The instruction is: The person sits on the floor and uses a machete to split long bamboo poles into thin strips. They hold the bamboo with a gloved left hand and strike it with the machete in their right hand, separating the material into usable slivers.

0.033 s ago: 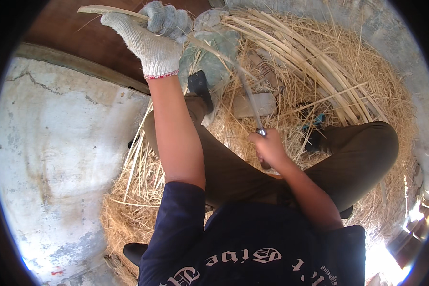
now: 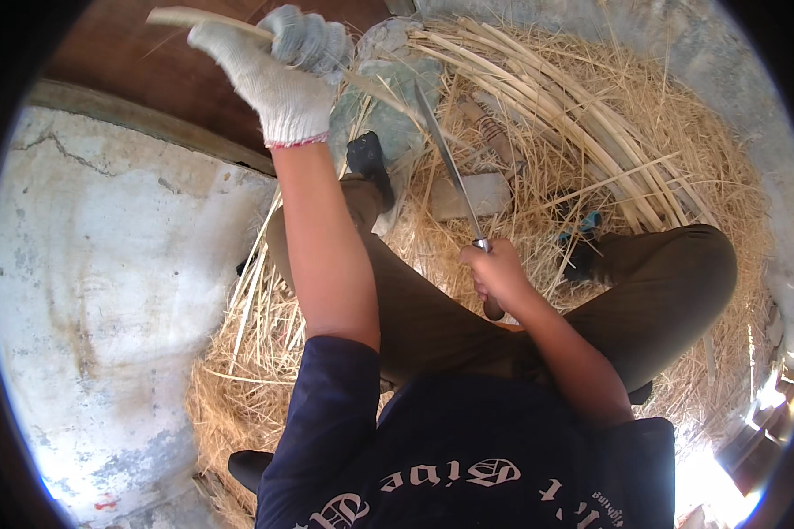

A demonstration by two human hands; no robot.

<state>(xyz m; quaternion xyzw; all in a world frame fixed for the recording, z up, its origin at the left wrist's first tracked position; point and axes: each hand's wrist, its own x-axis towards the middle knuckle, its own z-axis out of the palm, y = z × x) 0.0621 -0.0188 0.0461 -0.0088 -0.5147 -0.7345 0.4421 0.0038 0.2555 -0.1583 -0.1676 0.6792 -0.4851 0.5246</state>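
In a white knitted glove with a grey-blue finger part, my left hand [image 2: 295,66] is stretched out at the upper left, closed around a long pale strip [image 2: 185,16] that looks like split bamboo. One end of the strip sticks out to the left, past the thumb. The other end [image 2: 384,93] slants down to the right. My bare right hand [image 2: 500,273] grips the brown handle of a long, narrow knife [image 2: 454,172] in front of my lap. The blade points up and to the left, its tip close to the strip.
A curved bundle of pale strips [image 2: 582,123] lies on a heap of shavings [image 2: 715,176] at the far right. Between my feet are a flat block [image 2: 472,194] and a wrapped stick-like piece [image 2: 494,132]. A stained wall [image 2: 106,291] rises at left, beside a brown panel [image 2: 123,62].
The knife blade, blurred a moment before, has swung slightly left, and its tip now shows clearly. My left hand and the strip have barely shifted.
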